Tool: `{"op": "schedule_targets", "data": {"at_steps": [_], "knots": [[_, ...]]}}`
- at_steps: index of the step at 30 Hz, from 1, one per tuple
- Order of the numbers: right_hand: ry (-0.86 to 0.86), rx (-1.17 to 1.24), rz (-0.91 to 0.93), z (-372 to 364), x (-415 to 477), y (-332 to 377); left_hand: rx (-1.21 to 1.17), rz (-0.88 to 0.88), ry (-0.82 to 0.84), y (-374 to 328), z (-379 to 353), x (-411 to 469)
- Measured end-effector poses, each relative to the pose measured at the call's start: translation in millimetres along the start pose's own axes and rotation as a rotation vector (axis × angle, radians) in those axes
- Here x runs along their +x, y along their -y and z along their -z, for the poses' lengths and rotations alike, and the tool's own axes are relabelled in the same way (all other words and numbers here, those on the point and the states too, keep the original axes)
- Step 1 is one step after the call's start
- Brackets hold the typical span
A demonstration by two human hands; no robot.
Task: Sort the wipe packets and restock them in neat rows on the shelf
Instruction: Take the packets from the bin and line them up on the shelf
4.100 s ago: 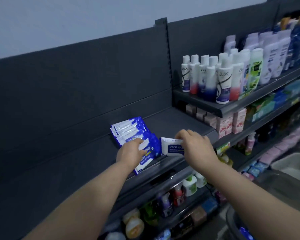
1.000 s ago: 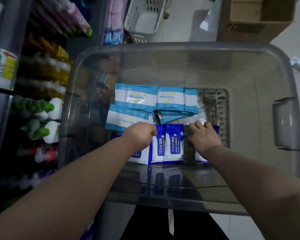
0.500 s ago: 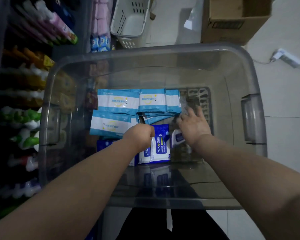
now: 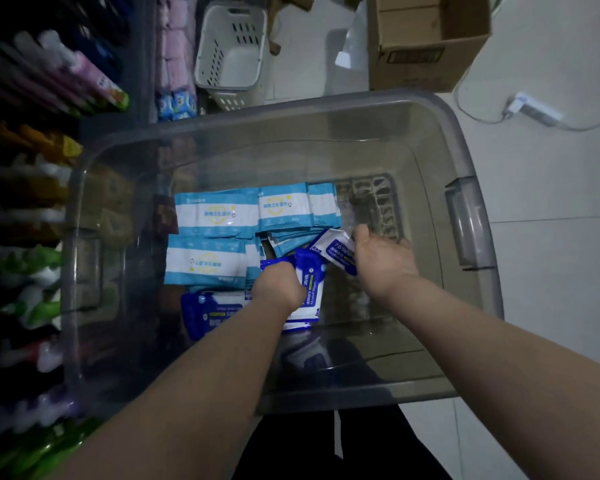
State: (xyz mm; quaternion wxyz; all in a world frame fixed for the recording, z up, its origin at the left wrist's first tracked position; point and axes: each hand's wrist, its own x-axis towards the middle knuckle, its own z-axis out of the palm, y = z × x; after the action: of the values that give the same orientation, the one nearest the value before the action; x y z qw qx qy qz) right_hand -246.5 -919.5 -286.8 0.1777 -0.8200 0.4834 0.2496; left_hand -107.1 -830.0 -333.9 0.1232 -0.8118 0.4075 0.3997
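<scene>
We are reaching both hands into the clear bin. The left hand is curling round a small bunch of dark blue packets near the bin's middle. The right hand is pinching 1 white-and-blue packet by its end, tilted, slightly nearer the bin's right wall. Step in hand, we are judging: gathering the 75% alcohol kind into 1 stack before carrying it out of the bin.

Doing it well: we are wanting the right hand's packet slid flat against the bunch, same face and same way up, so edges are lining up. The left grip is needing to open a little to take it without spilling the rest. Soft packs are likely slipping on each other, so squeezing across the flat faces is looking safer than holding by a corner. We are leaving the light blue packets alone, different kind.

The dark blue packets are carrying a white panel with "75%" and "Alcohol Wipes" print; the count in the left hand we are not able to tell. 1 more dark blue pack is lying flat at the bin's near left. The light blue packets, white band and yellow mark, are lying overlapped across the bin's far left and middle.
</scene>
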Motion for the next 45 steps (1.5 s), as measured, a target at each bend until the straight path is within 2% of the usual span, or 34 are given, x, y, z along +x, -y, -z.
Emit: {"op": "schedule_targets", "data": {"at_steps": [4, 10, 18, 23, 35, 40, 45], "knots": [[-0.063, 0.074, 0.004, 21.2, -19.9, 13.4, -0.071, -0.071, -0.077, 9.3, 38.3, -23.4], [-0.263, 0.234, 0.035, 68.2, -55.8, 40.5, -0.172, -0.129, -0.308, 38.9, 99.0, -66.5], [-0.496, 0.146, 0.294, 132.5, -96.8, 95.6, -0.33, -0.043, -0.593, 109.9, 153.0, -150.5], [-0.652, 0.067, 0.541, 156.5, -140.7, 143.4, -0.359, 0.199, -0.776, 154.4, 146.9, -234.7], [-0.678, 0.039, 1.139, 136.6, -308.4, 288.8, -0.532, 0.715, -1.119, 268.3, 56.1, -465.6], [-0.686, 0.02, 1.288, 117.7, -368.0, 352.7, -0.56, 0.898, -1.165, 342.2, 22.1, -544.7], [-0.625, -0.038, 1.415, 96.3, -399.4, 440.1, -0.605, 0.96, -1.192, 430.3, 4.1, -576.6]]}}
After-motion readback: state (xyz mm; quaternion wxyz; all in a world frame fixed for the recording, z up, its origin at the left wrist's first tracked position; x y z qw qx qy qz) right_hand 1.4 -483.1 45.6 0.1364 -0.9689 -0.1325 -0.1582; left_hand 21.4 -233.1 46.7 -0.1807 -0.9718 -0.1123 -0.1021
